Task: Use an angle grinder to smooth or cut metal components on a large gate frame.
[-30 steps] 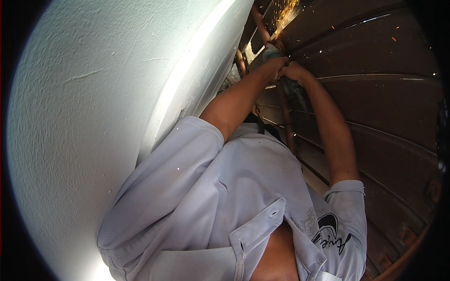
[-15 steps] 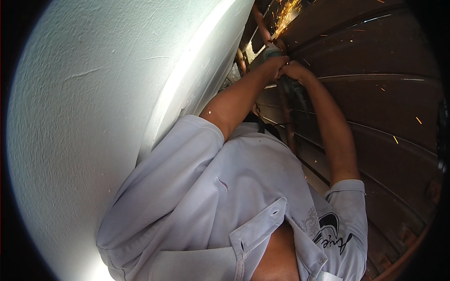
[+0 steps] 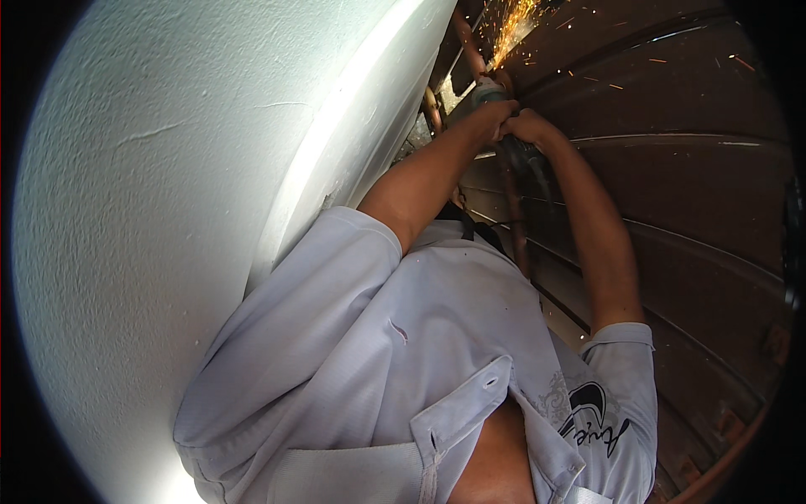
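Note:
Both my hands are closed round an angle grinder [image 3: 490, 93] at the top of the view. My left hand [image 3: 496, 120] wraps the greenish body just behind the metal head. Against it, my right hand [image 3: 528, 127] grips the dark rear part, which slants down to the right. The grinder's head is at a rust-brown metal bar [image 3: 469, 44], and a spray of orange sparks [image 3: 510, 32] shoots upward from there. The disc itself cannot be made out. My fingers partly cover the tool's middle.
A rough pale wall [image 3: 168, 210] stands close along my left side. Dark brown ribbed metal sheeting [image 3: 672, 185] curves along my right, with a rusty frame edge [image 3: 735, 449] at lower right. Another rusty bar [image 3: 515, 210] runs below the grinder.
The sparks spread differently, with more scattered at the upper right. My hands and the grinder stay almost in the same place.

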`<state>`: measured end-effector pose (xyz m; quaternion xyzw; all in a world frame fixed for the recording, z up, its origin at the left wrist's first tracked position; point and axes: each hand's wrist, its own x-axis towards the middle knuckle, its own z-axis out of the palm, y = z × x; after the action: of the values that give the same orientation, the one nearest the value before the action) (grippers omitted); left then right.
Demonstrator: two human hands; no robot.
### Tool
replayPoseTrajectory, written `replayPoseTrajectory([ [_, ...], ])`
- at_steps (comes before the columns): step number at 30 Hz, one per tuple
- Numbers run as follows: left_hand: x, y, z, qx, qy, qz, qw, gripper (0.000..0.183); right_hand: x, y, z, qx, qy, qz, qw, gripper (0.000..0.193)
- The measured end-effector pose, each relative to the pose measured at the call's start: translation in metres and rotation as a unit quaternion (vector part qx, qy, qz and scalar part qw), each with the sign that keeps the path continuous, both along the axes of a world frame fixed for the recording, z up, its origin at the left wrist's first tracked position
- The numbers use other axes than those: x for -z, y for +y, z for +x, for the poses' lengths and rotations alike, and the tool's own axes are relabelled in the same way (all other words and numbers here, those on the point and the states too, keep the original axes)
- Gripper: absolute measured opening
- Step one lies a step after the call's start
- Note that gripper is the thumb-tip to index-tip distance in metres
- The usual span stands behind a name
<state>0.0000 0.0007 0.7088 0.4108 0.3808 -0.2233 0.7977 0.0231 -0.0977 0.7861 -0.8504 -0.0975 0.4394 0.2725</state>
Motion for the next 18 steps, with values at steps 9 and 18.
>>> replayPoseTrajectory([
  [9,-0.024,0.002,-0.002,-0.019,0.001,0.047,0.999,0.037,-0.003,-0.001,0.0,0.002,-0.053,0.022,0.998,0.047],
  [18,-0.074,-0.01,-0.072,-0.035,-0.034,0.096,0.994,0.047,-0.024,-0.023,-0.069,0.05,-0.054,0.097,0.993,0.046],
])
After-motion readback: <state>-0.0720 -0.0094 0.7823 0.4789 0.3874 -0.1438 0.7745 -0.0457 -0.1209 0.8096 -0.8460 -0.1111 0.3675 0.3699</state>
